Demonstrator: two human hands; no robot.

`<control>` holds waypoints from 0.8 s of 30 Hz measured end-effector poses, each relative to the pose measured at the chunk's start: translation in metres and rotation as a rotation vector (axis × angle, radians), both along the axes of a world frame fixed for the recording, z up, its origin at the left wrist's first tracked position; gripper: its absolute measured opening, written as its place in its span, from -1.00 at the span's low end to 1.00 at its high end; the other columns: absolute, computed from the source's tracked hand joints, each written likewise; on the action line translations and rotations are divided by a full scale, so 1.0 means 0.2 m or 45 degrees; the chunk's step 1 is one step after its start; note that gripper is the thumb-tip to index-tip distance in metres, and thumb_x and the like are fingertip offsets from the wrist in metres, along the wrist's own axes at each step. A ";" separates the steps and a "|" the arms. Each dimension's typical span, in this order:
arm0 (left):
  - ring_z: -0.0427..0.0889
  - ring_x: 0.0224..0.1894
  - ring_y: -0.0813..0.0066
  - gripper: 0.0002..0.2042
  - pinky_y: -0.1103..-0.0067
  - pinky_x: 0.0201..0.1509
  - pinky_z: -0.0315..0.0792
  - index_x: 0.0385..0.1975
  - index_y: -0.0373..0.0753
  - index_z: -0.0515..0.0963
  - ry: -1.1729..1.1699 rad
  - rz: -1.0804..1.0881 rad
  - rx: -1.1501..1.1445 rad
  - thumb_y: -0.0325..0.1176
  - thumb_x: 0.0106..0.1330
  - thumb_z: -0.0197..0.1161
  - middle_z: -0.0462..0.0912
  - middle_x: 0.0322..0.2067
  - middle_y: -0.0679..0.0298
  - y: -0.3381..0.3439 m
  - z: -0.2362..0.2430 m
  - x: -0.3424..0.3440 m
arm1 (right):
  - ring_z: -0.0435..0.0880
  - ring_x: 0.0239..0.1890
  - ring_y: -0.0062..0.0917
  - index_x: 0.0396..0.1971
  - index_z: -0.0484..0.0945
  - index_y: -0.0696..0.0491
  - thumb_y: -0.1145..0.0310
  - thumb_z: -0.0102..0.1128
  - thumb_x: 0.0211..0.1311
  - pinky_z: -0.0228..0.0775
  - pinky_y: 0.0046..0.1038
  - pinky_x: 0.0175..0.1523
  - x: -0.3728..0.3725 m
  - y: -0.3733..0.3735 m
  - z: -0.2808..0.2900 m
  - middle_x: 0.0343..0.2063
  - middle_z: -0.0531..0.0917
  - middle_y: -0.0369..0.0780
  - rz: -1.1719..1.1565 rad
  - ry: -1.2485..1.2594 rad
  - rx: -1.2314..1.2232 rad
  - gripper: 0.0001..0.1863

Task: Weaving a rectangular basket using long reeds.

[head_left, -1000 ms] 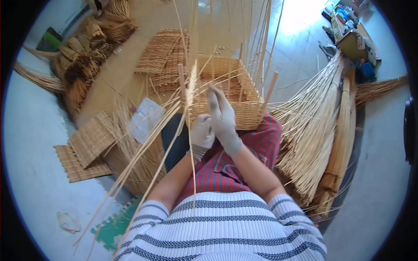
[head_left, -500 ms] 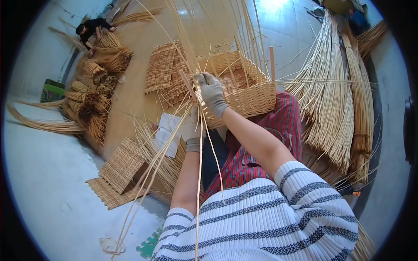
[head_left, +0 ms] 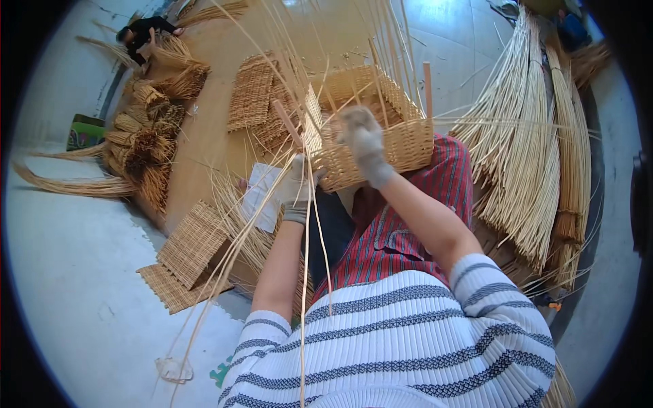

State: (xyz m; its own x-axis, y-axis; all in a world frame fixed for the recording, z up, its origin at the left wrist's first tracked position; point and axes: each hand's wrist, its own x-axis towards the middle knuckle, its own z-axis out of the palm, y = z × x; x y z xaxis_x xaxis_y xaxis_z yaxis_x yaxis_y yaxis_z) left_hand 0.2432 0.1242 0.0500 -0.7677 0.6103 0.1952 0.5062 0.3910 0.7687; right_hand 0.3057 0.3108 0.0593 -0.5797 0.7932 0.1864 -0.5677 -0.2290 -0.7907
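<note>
A half-woven wicker basket rests against my lap, its long upright strands rising from the rim. At its near left corner my left hand, in a grey-white glove, is closed on the basket's edge, where loose strands trail down over my front. A flat wooden stick stands up slanted just beyond that hand. My right hand, also gloved, is raised in front of the basket's near wall. Motion blurs its fingers, so what they hold, if anything, does not show. Another wooden stick rises at the right corner.
Woven panels lie behind the basket, and more panels lie at the left. Long pale strand bundles lean at the right. Bundled reeds line the left, where another person sits. A white sheet lies near my left hand.
My right hand has moved right and slightly down, from the basket's left corner to before its near wall. My left hand has shifted slightly; more of it shows at the corner.
</note>
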 end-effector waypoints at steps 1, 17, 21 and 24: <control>0.61 -0.25 0.42 -0.57 0.50 -0.20 0.67 -0.04 -0.23 0.54 -0.164 0.022 -0.055 0.05 0.45 0.20 0.58 -0.29 0.22 0.04 0.08 0.05 | 0.59 -0.43 -0.64 -0.17 0.57 0.06 0.26 0.04 0.55 0.56 -0.49 -0.21 0.11 0.02 -0.11 -0.42 0.62 -0.34 0.110 0.075 -0.162 -0.80; 0.70 -0.38 -0.08 -0.52 0.15 -0.33 0.53 0.38 0.21 0.33 0.060 0.231 -0.238 -0.05 0.47 0.11 0.71 -0.32 -0.02 0.36 -0.01 0.14 | 0.71 -0.09 -0.48 0.37 0.38 -0.18 0.55 0.02 0.44 0.61 -0.38 -0.22 0.02 0.16 0.32 0.03 0.64 -0.17 -0.516 -0.647 1.547 -0.46; 0.70 -0.27 -0.13 -0.53 0.15 -0.20 0.57 0.34 0.12 0.37 0.096 0.327 -0.157 0.04 0.49 0.04 0.71 -0.27 -0.05 0.34 -0.01 0.13 | 0.71 -0.16 -0.50 0.56 -0.15 -0.32 0.54 0.02 0.44 0.58 -0.38 -0.22 -0.08 0.20 0.51 -0.09 0.63 -0.15 0.071 -0.692 0.687 -0.15; 0.69 -0.11 -0.09 -0.51 0.14 -0.11 0.57 0.36 0.11 0.37 0.232 0.346 0.284 -0.31 0.43 0.19 0.58 0.14 0.00 0.37 0.09 0.23 | 0.65 -0.32 -0.57 0.27 0.25 0.07 0.56 0.06 0.44 0.55 -0.48 -0.28 0.35 0.37 -0.04 -0.30 0.63 -0.25 -0.218 -0.224 0.618 -0.55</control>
State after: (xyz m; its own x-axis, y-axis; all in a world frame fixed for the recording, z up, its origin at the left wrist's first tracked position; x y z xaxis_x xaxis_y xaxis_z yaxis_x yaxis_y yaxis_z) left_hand 0.2892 0.1972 0.0680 -0.8358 0.3170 0.4482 0.5435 0.3627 0.7570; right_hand 0.3752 0.3844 0.0515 -0.5055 0.7257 0.4667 -0.4142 0.2704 -0.8691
